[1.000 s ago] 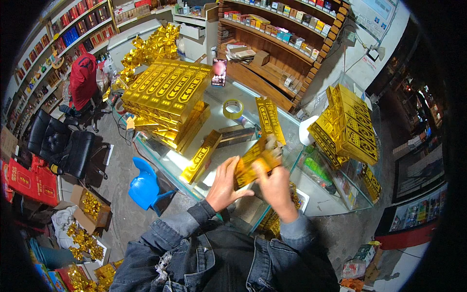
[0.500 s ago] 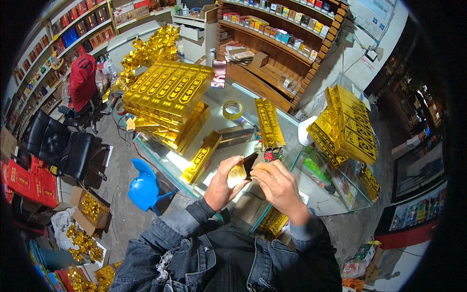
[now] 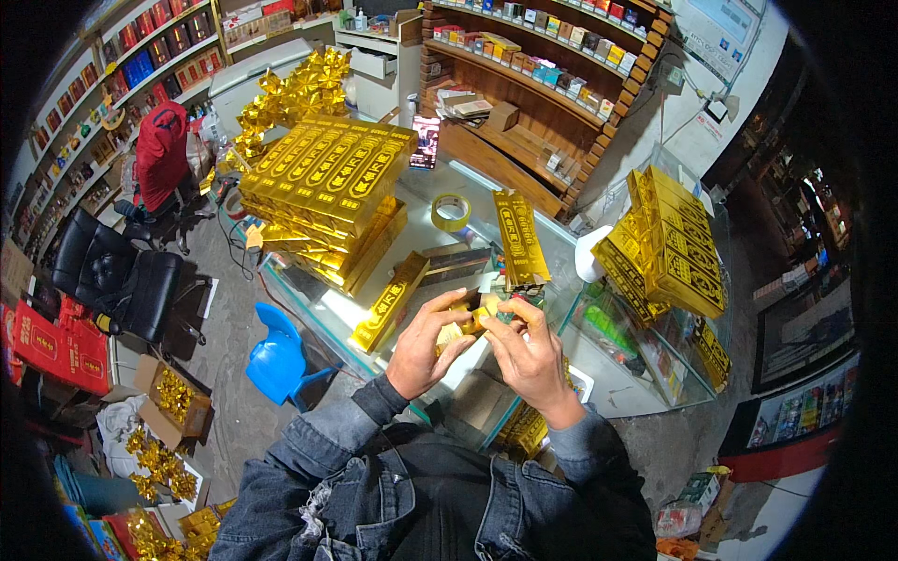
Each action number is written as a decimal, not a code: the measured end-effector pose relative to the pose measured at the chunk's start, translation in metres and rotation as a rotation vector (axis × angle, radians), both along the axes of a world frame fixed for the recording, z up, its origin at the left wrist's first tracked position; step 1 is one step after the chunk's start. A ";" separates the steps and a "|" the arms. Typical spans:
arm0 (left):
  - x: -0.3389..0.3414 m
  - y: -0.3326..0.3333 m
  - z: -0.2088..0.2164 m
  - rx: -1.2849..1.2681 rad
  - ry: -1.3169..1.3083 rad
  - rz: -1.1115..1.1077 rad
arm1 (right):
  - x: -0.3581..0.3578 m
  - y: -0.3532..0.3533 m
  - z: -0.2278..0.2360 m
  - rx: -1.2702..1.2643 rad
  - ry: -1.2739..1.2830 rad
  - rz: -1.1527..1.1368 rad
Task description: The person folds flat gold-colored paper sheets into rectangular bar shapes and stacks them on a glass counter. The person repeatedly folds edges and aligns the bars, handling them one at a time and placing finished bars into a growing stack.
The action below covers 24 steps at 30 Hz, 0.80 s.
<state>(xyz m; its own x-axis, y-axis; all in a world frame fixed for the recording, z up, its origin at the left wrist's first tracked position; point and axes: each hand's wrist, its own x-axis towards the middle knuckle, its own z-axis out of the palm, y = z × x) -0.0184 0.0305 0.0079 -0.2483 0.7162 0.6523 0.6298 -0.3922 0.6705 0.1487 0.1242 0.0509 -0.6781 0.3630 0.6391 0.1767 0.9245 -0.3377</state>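
Over the glass counter, my left hand [image 3: 426, 348] is closed round a small gold cardboard box [image 3: 451, 335], much of it hidden by my fingers. Opposite it, my right hand [image 3: 529, 360] pinches the gold flap at the box's end. The two hands almost touch. A long gold box [image 3: 391, 301] lies left of my left hand. Beyond my right hand rests another gold carton piece [image 3: 519, 238], flat, its far end ragged. Between these, farther back, is a roll of clear yellowish tape [image 3: 450, 213].
A tall stack of gold boxes [image 3: 327, 173] occupies the counter's left, with gold bows [image 3: 299, 89] behind it. More gold boxes [image 3: 669, 248] stand at the right edge. A phone [image 3: 424, 142] leans at the back. A blue stool [image 3: 279, 355] and black chair [image 3: 117, 276] are left.
The open dark mouth of the box has turned out of sight, and gold flaps now show between my fingers. My right hand has shifted slightly lower and left.
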 end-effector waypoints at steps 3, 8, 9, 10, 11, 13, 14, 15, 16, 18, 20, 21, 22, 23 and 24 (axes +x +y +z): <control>0.000 0.001 0.003 0.030 0.070 -0.034 | 0.001 0.004 0.002 -0.042 -0.011 0.021; -0.001 0.003 0.005 0.067 0.191 -0.060 | -0.004 0.018 0.002 -0.254 0.257 0.044; 0.000 0.003 0.004 0.066 0.198 -0.066 | -0.004 0.018 0.002 -0.549 0.226 0.070; 0.001 0.003 0.004 0.070 0.215 -0.075 | -0.005 0.018 0.002 -0.848 0.198 0.079; 0.001 0.003 0.002 0.049 0.224 -0.078 | -0.004 0.017 0.002 -1.153 0.157 0.074; 0.006 0.000 -0.002 0.071 0.114 -0.050 | -0.005 0.016 0.002 -1.137 -0.024 0.117; 0.006 0.000 -0.004 0.072 0.055 -0.030 | -0.005 0.016 0.003 -1.092 -0.046 0.114; 0.007 0.001 -0.006 0.088 0.049 -0.022 | -0.005 0.015 0.004 -1.056 -0.072 0.128; 0.008 0.001 -0.008 0.101 0.041 -0.015 | -0.005 0.014 0.005 -1.093 -0.095 0.096; 0.011 0.004 -0.012 0.126 0.036 -0.029 | -0.006 0.014 0.006 -0.968 -0.162 0.026; 0.013 0.005 -0.013 0.099 0.006 -0.024 | -0.006 0.013 0.005 -0.879 -0.199 -0.016; 0.014 0.004 -0.013 0.093 -0.007 -0.026 | -0.006 0.013 0.005 -0.847 -0.201 -0.021; 0.013 0.002 -0.013 0.034 -0.025 -0.031 | -0.005 0.014 0.004 -0.820 -0.214 -0.038; 0.013 0.000 -0.012 -0.020 -0.036 -0.042 | -0.004 0.015 0.003 -0.945 -0.140 0.008; 0.012 -0.003 -0.011 -0.084 -0.054 -0.050 | -0.002 0.016 0.002 -1.075 -0.076 0.042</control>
